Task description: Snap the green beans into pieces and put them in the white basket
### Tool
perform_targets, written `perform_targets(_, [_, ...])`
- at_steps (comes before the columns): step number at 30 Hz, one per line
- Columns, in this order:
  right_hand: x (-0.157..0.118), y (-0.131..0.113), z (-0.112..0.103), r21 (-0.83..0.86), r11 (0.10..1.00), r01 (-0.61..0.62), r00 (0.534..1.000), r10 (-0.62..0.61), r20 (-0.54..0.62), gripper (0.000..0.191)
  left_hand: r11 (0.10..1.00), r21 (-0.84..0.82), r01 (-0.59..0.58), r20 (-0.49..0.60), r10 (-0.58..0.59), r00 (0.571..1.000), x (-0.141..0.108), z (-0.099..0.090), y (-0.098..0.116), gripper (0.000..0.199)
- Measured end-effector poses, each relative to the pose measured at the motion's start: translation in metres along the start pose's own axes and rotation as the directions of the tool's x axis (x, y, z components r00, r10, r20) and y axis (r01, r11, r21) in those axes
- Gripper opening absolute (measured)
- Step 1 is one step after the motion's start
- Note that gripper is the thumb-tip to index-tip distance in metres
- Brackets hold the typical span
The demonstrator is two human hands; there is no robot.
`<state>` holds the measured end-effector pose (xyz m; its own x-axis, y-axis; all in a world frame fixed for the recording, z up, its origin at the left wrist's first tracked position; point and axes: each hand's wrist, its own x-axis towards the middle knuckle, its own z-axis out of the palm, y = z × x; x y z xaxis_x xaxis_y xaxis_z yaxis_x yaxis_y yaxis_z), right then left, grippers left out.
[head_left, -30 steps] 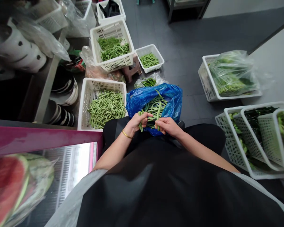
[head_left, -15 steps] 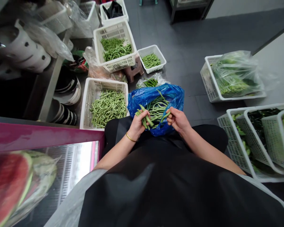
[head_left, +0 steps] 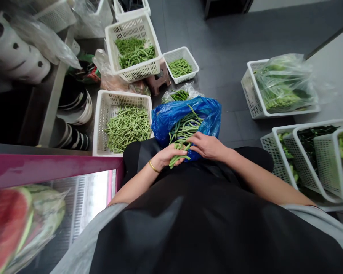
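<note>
Slender green bean pieces [head_left: 177, 158] sit bunched in your left hand [head_left: 165, 155], probably clasped to stay together; your right hand [head_left: 208, 146] meets the bunch, its grip unclear. The crinkled blue plastic bag [head_left: 167, 117] gapes before you, seemingly keeping long green beans [head_left: 190, 123] within reach.

The crinkled plastic bag [head_left: 162, 122] is vivid blue, the long slender beans [head_left: 185, 126] in it pale green. The rectangular plastic basket [head_left: 99, 123] of short beans [head_left: 128, 128] is white, patterned with slots. The rounded metal bangle [head_left: 152, 167] is gold, the smooth apron [head_left: 217, 228] black, the short cloth sleeves [head_left: 91, 234] light grey.
</note>
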<state>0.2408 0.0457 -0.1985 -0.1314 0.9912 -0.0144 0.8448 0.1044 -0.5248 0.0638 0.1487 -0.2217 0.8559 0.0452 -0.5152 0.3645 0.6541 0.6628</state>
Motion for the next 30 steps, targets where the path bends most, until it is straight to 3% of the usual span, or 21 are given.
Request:
perform_targets(2, [-0.001, 0.002, -0.004, 0.040, 0.994, 0.106, 0.981, -0.111, 0.159, 0.031, 0.994, 0.100, 0.040, 0.060, -0.046, 0.997, -0.003, -0.001, 0.005, 0.040])
perform_targets(4, [0.000, 0.001, 0.000, 0.163, 0.983, 0.088, 0.982, -0.113, 0.149, 0.036, 0.989, 0.142, 0.031, 0.085, -0.043, 0.995, -0.002, 0.003, 0.007, 0.041])
perform_targets(6, [0.002, -0.001, 0.008, 0.350, 0.935, -0.054, 0.998, 0.058, 0.000, 0.038, 0.990, 0.130, -0.045, 0.033, 0.041, 0.999, 0.004, 0.012, 0.006, 0.040])
perform_targets(8, [0.006, -0.002, 0.016, 0.577, 0.793, -0.196, 0.933, 0.332, -0.139, 0.039, 0.990, 0.099, -0.103, -0.054, 0.109, 0.993, 0.012, 0.021, 0.001, 0.039])
perform_targets(10, [0.008, 0.002, 0.017, 0.725, 0.642, -0.250, 0.858, 0.494, -0.142, 0.039, 0.993, 0.036, -0.111, -0.115, 0.115, 0.987, 0.017, 0.022, -0.005, 0.039])
perform_targets(11, [0.009, 0.006, 0.015, 0.747, 0.606, -0.272, 0.872, 0.484, -0.075, 0.038, 0.994, -0.006, -0.110, -0.133, 0.108, 0.985, 0.018, 0.019, -0.008, 0.040])
perform_targets(13, [0.012, 0.015, 0.007, 0.690, 0.627, -0.363, 0.927, 0.318, 0.199, 0.033, 0.986, -0.089, -0.138, -0.179, 0.120, 0.976, 0.014, 0.003, -0.011, 0.045])
perform_targets(15, [0.022, 0.024, 0.002, 0.545, 0.712, -0.442, 0.872, 0.200, 0.446, 0.032, 0.968, -0.165, -0.188, -0.227, 0.148, 0.963, 0.007, -0.017, -0.011, 0.055])
perform_targets(16, [0.032, 0.028, 0.003, 0.472, 0.746, -0.470, 0.844, 0.223, 0.487, 0.033, 0.956, -0.203, -0.212, -0.249, 0.159, 0.955, 0.003, -0.026, -0.010, 0.059])
perform_targets(20, [0.089, 0.033, 0.036, 0.172, 0.795, -0.582, 0.796, 0.514, 0.320, 0.047, 0.904, -0.297, -0.308, -0.340, 0.201, 0.919, -0.002, -0.043, -0.005, 0.054])
perform_targets(22, [0.114, 0.034, 0.058, 0.009, 0.781, -0.625, 0.751, 0.597, 0.282, 0.046, 0.907, -0.280, -0.314, -0.387, 0.192, 0.902, 0.000, -0.044, -0.003, 0.042])
perform_targets(24, [0.125, 0.036, 0.070, -0.046, 0.767, -0.640, 0.734, 0.628, 0.259, 0.040, 0.923, -0.244, -0.297, -0.438, 0.168, 0.883, 0.002, -0.044, 0.000, 0.036])
perform_targets(26, [0.117, 0.039, 0.069, -0.029, 0.769, -0.639, 0.743, 0.627, 0.235, 0.037, 0.931, -0.224, -0.287, -0.479, 0.151, 0.865, 0.004, -0.044, 0.002, 0.035])
perform_targets(30, [0.067, 0.040, 0.046, -0.125, 0.777, -0.617, 0.771, 0.629, 0.101, 0.040, 0.941, -0.214, -0.260, -0.501, 0.123, 0.857, 0.019, -0.037, 0.006, 0.031])
